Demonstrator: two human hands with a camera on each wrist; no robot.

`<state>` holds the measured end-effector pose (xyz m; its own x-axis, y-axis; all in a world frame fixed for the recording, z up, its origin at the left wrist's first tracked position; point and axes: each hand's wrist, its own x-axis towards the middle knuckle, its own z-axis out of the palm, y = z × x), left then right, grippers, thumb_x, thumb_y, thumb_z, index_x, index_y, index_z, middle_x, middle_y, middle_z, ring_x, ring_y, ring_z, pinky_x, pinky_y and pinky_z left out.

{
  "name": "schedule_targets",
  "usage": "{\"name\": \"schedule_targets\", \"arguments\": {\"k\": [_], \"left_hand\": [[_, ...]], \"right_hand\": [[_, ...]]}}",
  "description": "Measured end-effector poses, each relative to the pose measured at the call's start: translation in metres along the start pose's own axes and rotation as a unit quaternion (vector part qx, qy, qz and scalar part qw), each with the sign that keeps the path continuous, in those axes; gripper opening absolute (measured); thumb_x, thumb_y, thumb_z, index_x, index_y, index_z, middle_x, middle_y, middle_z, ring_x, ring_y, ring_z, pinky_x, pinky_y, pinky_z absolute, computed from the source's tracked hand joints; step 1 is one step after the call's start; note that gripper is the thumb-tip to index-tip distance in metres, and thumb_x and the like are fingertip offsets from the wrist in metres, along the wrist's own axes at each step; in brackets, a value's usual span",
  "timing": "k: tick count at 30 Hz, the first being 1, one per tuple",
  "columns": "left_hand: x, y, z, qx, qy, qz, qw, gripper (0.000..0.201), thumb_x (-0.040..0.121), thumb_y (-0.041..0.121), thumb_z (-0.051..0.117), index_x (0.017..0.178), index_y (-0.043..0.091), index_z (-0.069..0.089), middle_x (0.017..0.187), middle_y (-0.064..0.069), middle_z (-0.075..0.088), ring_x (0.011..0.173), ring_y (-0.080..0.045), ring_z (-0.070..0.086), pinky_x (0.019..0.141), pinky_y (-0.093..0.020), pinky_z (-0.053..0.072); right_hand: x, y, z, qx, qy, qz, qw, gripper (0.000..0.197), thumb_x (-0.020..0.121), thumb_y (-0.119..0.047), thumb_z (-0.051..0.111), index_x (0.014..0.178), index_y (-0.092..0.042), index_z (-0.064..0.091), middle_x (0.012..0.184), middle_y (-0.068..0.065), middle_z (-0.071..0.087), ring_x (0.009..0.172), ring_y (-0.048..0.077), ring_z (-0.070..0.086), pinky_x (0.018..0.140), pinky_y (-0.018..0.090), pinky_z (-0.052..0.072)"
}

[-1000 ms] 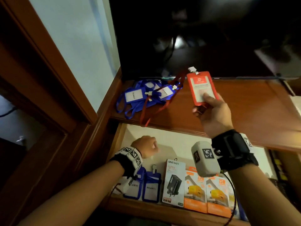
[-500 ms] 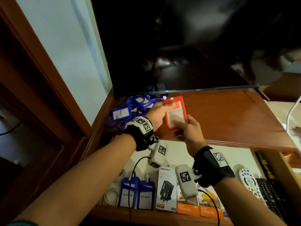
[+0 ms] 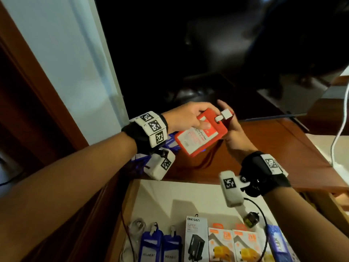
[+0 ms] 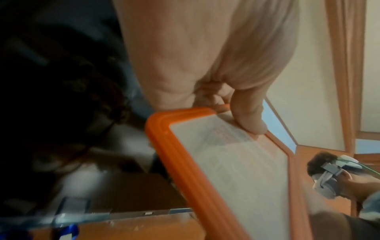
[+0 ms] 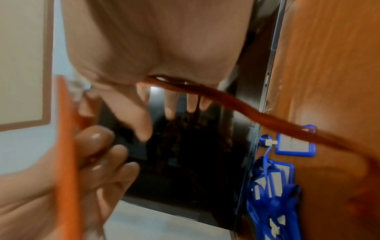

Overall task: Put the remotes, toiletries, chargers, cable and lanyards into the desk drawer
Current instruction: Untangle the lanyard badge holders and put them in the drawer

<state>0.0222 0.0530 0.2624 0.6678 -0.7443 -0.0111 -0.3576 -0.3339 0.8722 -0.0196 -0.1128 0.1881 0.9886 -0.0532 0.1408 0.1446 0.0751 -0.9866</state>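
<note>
A red-orange badge holder with a white clip is held tilted above the desk top. My left hand grips its upper left edge, thumb pressed on the clear front. My right hand is behind the badge's right end with its fingers straight and spread. The red strap runs across that palm and trails down to the desk. A heap of blue lanyards lies on the desk by the screen, mostly hidden behind my left wrist in the head view.
The open drawer below holds a coiled white cable, two blue badge holders, a black-and-white charger box and orange charger boxes. A dark screen stands at the back of the desk.
My left hand rose out of the drawer and took hold of the red badge, which my right hand held alone. The badge now tilts, and my right fingers have straightened.
</note>
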Motion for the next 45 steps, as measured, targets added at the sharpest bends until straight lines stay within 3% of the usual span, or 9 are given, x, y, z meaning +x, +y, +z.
{"name": "schedule_targets", "arguments": {"k": [4, 9, 17, 20, 24, 27, 33, 38, 45], "left_hand": [[-0.012, 0.025, -0.012, 0.036, -0.015, 0.009, 0.999, 0.037, 0.089, 0.003, 0.059, 0.117, 0.025, 0.051, 0.108, 0.001, 0.063, 0.103, -0.014, 0.064, 0.083, -0.031, 0.057], [-0.041, 0.018, -0.018, -0.079, 0.064, 0.006, 0.995, 0.034, 0.088, -0.002, 0.056, 0.112, 0.023, 0.054, 0.099, 0.000, 0.065, 0.086, -0.007, 0.068, 0.073, -0.023, 0.057], [-0.076, -0.066, 0.063, -0.311, 0.262, -0.055, 0.912, 0.035, 0.085, -0.005, 0.055, 0.104, 0.024, 0.061, 0.094, -0.004, 0.070, 0.085, -0.019, 0.067, 0.073, -0.033, 0.055], [-0.085, -0.076, 0.102, -0.413, 0.325, -0.092, 0.846, 0.032, 0.088, -0.006, 0.051, 0.106, 0.020, 0.059, 0.091, -0.006, 0.069, 0.081, -0.021, 0.066, 0.066, -0.033, 0.057], [-0.099, -0.078, 0.146, -0.480, 0.387, -0.113, 0.779, 0.029, 0.092, 0.000, 0.049, 0.112, 0.018, 0.056, 0.097, -0.011, 0.065, 0.086, -0.023, 0.064, 0.077, -0.041, 0.056], [-0.110, -0.083, 0.168, -0.501, 0.418, -0.122, 0.748, 0.031, 0.092, 0.003, 0.051, 0.119, 0.017, 0.054, 0.096, -0.008, 0.068, 0.082, -0.019, 0.068, 0.066, -0.035, 0.057], [-0.136, -0.106, 0.160, -0.372, 0.374, -0.158, 0.835, 0.054, 0.080, -0.004, 0.065, 0.116, 0.030, 0.046, 0.123, -0.007, 0.056, 0.107, -0.024, 0.061, 0.077, -0.036, 0.055], [-0.150, -0.109, 0.122, -0.132, 0.130, -0.132, 0.974, 0.046, 0.074, 0.006, 0.076, 0.112, 0.028, 0.061, 0.107, 0.005, 0.065, 0.098, -0.010, 0.061, 0.086, -0.035, 0.055], [-0.162, -0.118, 0.117, -0.147, 0.070, -0.165, 0.973, 0.016, 0.078, 0.013, 0.074, 0.090, 0.023, 0.070, 0.092, -0.001, 0.073, 0.091, -0.016, 0.069, 0.083, -0.031, 0.055]], "right_hand": [[0.008, -0.010, 0.006, -0.053, -0.052, 0.023, 0.997, 0.010, 0.080, -0.001, 0.065, 0.089, -0.005, 0.067, 0.077, 0.002, 0.074, 0.077, 0.020, 0.070, 0.072, 0.030, 0.056], [-0.022, -0.001, 0.001, -0.030, -0.033, 0.025, 0.999, 0.019, 0.084, -0.013, 0.067, 0.069, -0.006, 0.057, 0.048, 0.002, 0.038, 0.041, 0.013, 0.031, 0.042, 0.023, 0.030], [-0.089, 0.038, 0.002, 0.086, -0.056, 0.106, 0.989, 0.026, 0.084, -0.020, 0.062, 0.100, 0.001, 0.059, 0.054, 0.004, 0.032, 0.044, 0.012, 0.024, 0.043, 0.020, 0.018], [-0.112, 0.054, 0.016, 0.051, -0.049, 0.145, 0.987, 0.017, 0.094, -0.024, 0.054, 0.082, -0.012, 0.057, 0.057, -0.001, 0.031, 0.051, 0.012, 0.020, 0.046, 0.026, 0.013], [-0.140, 0.067, 0.035, 0.004, -0.087, 0.145, 0.986, 0.015, 0.096, -0.015, 0.050, 0.099, -0.007, 0.061, 0.054, -0.016, 0.055, 0.046, 0.002, 0.046, 0.042, 0.010, 0.033], [-0.155, 0.078, 0.040, -0.048, -0.092, 0.142, 0.984, 0.023, 0.094, -0.016, 0.054, 0.112, -0.004, 0.063, 0.091, 0.004, 0.072, 0.074, 0.007, 0.066, 0.065, 0.020, 0.054], [-0.161, 0.067, 0.022, -0.043, -0.149, 0.226, 0.962, 0.018, 0.094, -0.006, 0.051, 0.102, 0.004, 0.063, 0.057, -0.008, 0.065, 0.046, -0.003, 0.056, 0.045, 0.007, 0.040], [-0.146, 0.049, 0.008, -0.126, -0.236, 0.268, 0.925, 0.016, 0.083, -0.020, 0.068, 0.088, -0.006, 0.073, 0.074, 0.012, 0.072, 0.060, 0.025, 0.056, 0.048, 0.020, 0.038], [-0.136, 0.049, 0.023, -0.119, -0.209, 0.233, 0.942, 0.028, 0.068, -0.030, 0.072, 0.085, -0.008, 0.075, 0.081, 0.014, 0.074, 0.070, 0.025, 0.068, 0.058, 0.024, 0.053]]}}
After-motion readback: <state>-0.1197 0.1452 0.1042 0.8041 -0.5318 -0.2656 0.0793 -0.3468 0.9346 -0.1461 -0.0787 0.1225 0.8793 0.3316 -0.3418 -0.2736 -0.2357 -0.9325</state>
